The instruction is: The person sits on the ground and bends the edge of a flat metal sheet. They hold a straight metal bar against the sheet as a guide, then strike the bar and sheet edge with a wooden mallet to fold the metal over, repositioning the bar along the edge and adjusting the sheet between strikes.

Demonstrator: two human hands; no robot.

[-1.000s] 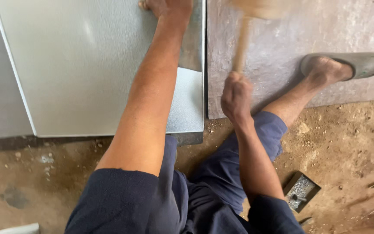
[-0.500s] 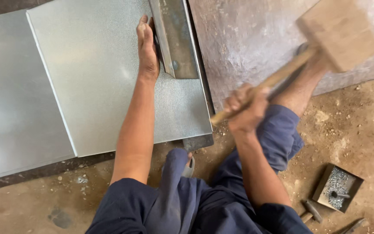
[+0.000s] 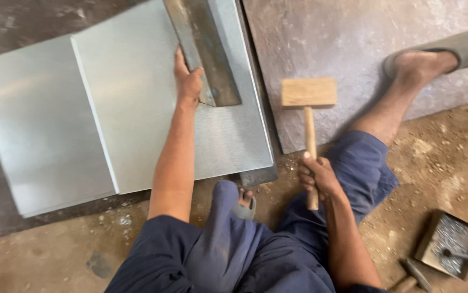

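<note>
Small metal tray (image 3: 450, 243) of fasteners: near right, on dirt floor (image 3: 451, 163). Steel hammer (image 3: 413, 274) lies just left of tray.

This is a rough sheet-metal workshop, with the work done on the ground rather than at a bench. The floor (image 3: 451, 163) is bare packed earth, gritty and strewn with small stones — the person sits directly on it in dark work trousers and a slipper (image 3: 462, 46). Flat galvanised sheets (image 3: 120, 108) lie spread over a worn, stained slab (image 3: 342, 43), with a heavy steel angle bar (image 3: 207, 49) laid across them. Hand tools complete the picture — a wooden mallet (image 3: 308, 103), a small metal tray of nails or rivets (image 3: 451, 244) and a hammer (image 3: 413, 274) lying loose in the dirt.
</note>
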